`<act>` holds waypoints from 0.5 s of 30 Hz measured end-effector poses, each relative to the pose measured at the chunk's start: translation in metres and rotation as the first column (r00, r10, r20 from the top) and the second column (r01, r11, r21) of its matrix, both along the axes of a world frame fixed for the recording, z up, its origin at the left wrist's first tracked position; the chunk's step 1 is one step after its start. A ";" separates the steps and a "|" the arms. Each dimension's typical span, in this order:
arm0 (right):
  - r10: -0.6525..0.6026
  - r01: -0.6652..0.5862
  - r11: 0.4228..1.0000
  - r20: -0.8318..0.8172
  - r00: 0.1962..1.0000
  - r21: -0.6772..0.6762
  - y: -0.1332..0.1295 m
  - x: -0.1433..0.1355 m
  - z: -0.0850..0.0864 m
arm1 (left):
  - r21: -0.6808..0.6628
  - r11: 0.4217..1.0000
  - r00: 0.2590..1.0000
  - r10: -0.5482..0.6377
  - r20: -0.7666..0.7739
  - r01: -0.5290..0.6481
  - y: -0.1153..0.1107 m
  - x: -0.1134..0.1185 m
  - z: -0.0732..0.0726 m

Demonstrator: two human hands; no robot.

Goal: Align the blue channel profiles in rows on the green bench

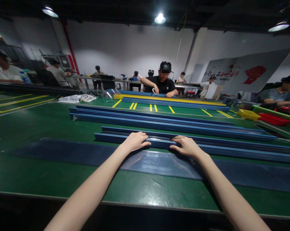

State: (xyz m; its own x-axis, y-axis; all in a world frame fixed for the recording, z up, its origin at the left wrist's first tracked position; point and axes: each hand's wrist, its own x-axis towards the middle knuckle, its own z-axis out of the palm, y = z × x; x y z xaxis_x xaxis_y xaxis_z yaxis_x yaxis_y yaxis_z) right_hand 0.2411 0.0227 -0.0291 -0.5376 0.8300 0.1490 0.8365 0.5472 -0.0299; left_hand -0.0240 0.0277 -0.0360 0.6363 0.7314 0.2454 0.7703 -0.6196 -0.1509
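A long blue channel-shaped profile (231, 150) lies across the green table in front of me. My left hand (136, 141) grips its near wall, fingers over the top edge and thumb on the near side. Farther right along the same wall, my right hand (183, 145) holds it in a similar way, fingertips inside the channel. Between my hands a stretch of the profile shows. Nearer to me, a flat, glossy dark blue strip (156, 163) lies under my forearms.
More blue profiles (159, 123) lie beyond. Farther back are a yellow profile (183, 101) and a person in black at the far side. A yellow bin (248, 114) and a red tray (272, 119) stand at right, clear plastic bags (86, 98) at back left.
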 end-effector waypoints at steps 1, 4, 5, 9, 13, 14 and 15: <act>-0.002 0.002 1.000 -0.003 1.000 0.002 0.000 -0.001 0.000 | 0.008 1.000 1.000 -0.005 0.000 0.005 0.000 0.000 0.000; -0.009 0.009 1.000 -0.011 1.000 -0.008 -0.001 -0.002 0.001 | 0.030 0.999 1.000 -0.015 0.004 0.014 0.001 0.000 -0.001; -0.015 0.015 1.000 -0.009 1.000 -0.016 -0.001 -0.003 0.001 | 0.030 0.999 1.000 -0.012 0.004 0.012 0.001 0.000 -0.001; -0.036 0.036 0.999 0.007 0.999 -0.032 -0.001 -0.005 0.000 | 0.011 1.000 1.000 0.002 0.006 -0.002 0.000 0.000 0.000; -0.044 0.044 0.999 0.005 0.999 -0.031 -0.002 -0.009 0.001 | -0.008 1.000 1.000 0.000 0.023 0.000 0.000 0.000 0.000; -0.047 0.047 0.998 0.005 0.999 -0.037 -0.002 -0.011 0.002 | -0.014 1.000 1.000 0.002 0.027 -0.001 0.000 0.000 0.000; -0.050 0.051 0.998 0.005 0.999 -0.047 -0.002 -0.012 0.003 | -0.019 1.000 0.999 0.003 0.032 -0.002 0.000 -0.001 0.000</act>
State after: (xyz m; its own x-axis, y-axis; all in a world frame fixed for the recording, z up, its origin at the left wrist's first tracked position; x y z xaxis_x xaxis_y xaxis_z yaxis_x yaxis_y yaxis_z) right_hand 0.2289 0.0202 -0.0261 -0.4953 0.8620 0.1076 0.8631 0.5023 -0.0516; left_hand -0.0245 0.0278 -0.0360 0.6265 0.7376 0.2518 0.7761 -0.6202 -0.1141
